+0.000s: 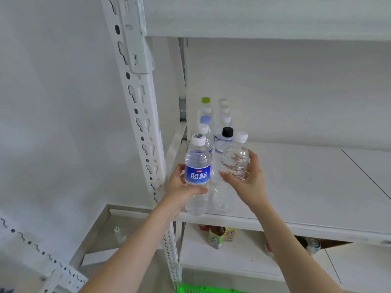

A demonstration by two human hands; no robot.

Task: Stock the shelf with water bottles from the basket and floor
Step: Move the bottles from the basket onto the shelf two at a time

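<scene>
From my head camera, I take the white shelf (296,187) as my landmark. My left hand (182,187) is wrapped around a blue-label bottle (197,163), upright at the shelf's front left corner, low on the body so I can stand it down straight. My right hand (249,180) is clamped on an unlabelled bottle (234,159) with a white cap, tilted slightly, just right of the other; the hands are near each other but not touching. I judge both bottles are going in as the front of the two rows that run back along the shelf's left end.

Behind them stand the stocked bottles: I count one black cap (227,132), one green cap (205,100), and roughly five pale caps, though the back ones blur together. Below the shelf, on the lower level, sit two colourful drink bottles (220,235). One loose bottle (119,234) lies on the floor left of the shelf, and the green basket (203,289) peeks in under it.
</scene>
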